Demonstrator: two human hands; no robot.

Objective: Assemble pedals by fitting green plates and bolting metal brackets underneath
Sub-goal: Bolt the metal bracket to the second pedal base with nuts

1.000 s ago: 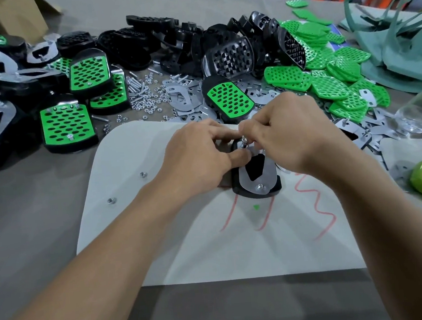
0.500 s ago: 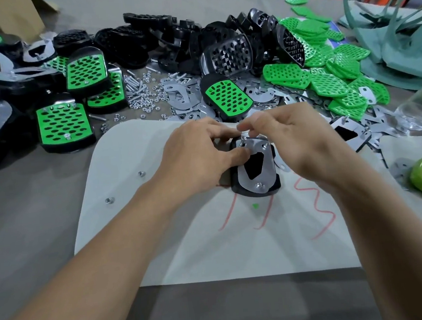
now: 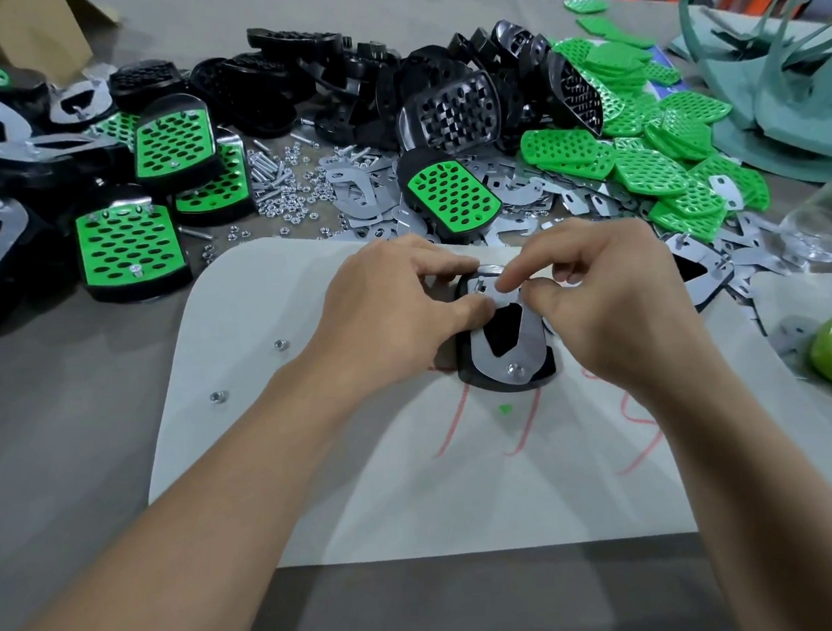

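Right hand (image 3: 613, 298) has backed off to the right since the earlier frame, so the top bolt (image 3: 480, 284) is now uncovered; left hand (image 3: 394, 317) hasn't moved. Left hand grips the pedal (image 3: 466, 368) by its left edge, thumb down on the metal bracket (image 3: 527, 345). Right index tip and thumb rest on the bracket's top end, other fingers curled; can't tell if they pinch a nut. The pedal lies underside-up on the white mat (image 3: 317, 475), mid-bench. The bottom nut (image 3: 514, 369) looks seated, while the top fastening looks unfinished, so I'd call this unit nearly done. Overall: a few finished pedals (image 3: 131, 249) far left, but big piles of green plates (image 3: 642, 159), loose brackets (image 3: 368, 193) and bare black bodies (image 3: 283, 85) remain. Plenty left.
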